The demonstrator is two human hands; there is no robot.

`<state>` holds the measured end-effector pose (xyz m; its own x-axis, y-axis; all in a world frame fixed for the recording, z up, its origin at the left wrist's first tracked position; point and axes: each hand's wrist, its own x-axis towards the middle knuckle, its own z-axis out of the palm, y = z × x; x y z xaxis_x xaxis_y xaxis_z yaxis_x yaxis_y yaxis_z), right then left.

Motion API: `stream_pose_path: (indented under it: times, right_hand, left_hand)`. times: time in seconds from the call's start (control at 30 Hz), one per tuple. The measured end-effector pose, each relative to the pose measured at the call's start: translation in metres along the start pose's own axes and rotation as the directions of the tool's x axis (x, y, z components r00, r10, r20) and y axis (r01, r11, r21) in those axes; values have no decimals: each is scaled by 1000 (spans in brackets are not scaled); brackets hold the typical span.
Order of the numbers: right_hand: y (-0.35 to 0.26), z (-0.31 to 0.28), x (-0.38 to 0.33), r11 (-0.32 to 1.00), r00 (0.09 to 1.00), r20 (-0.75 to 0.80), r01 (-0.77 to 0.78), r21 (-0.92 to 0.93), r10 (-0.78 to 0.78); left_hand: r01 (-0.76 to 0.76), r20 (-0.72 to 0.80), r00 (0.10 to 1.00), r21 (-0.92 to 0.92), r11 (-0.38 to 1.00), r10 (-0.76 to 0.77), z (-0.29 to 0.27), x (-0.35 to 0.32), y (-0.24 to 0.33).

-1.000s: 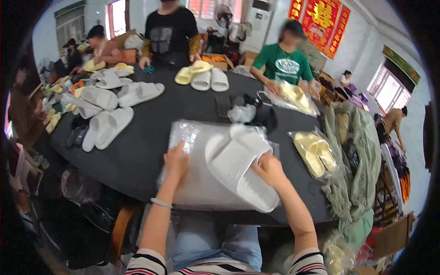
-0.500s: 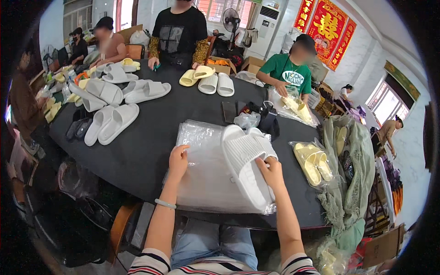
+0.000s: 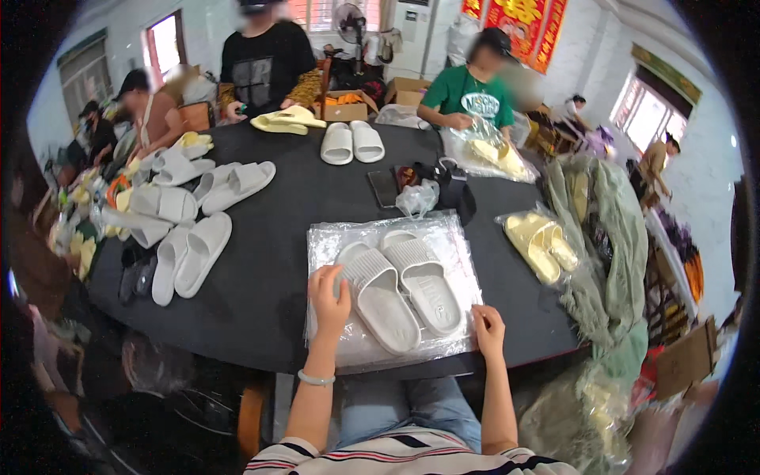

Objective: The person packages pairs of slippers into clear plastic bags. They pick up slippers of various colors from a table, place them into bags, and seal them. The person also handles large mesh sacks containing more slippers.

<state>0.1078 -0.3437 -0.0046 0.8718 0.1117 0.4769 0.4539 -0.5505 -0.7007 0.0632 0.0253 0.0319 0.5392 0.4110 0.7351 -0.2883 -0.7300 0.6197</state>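
Your left hand rests on the heel end of the left white slipper, with the fingers curled over its edge, so it seems to grip it lightly; your right hand lies on the right near corner of the clear plastic bag, fingers bent and pressing on the film, and I cannot tell if it pinches it; the pair of white slippers lies side by side on top of this bag, the right white slipper touching the left one, toes pointing to the far side; the bag is spread flat at the near edge of the round black table, just in front of you; a pair of yellow slippers in a bag sits near the right edge of the table; more loose white slippers lie along the left edge, and another white pair stands at the far edge; a phone and a crumpled small bag are around the middle of the table; a person in a green shirt at the far right side handles yellow slippers, and a person in a black shirt stands at the far edge.
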Motion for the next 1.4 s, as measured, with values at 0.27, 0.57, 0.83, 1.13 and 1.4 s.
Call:
stream_pose_path:
  times: [0.27,0.57,0.83,1.13,1.4]
  right_hand:
    - [-34,1,8,992,987,-108,-115,60,121]
    - [-16,-8,11,999,998,39,46,4,-46]
    - [-6,-10,1,996,978,186,91,13,-92]
    - [-3,0,-1,989,977,171,112,100,-128]
    - [-1,8,-2,983,986,112,104,149,-122]
  left_hand:
    - [-98,278,955,-14,995,98,12,-7,14]
    - [82,268,957,113,990,-110,25,-33,-55]
    - [-120,301,953,250,961,41,32,-25,-56]
    - [-260,331,935,404,877,125,38,-10,-33]
    - [-291,323,933,423,858,157,48,-12,22]
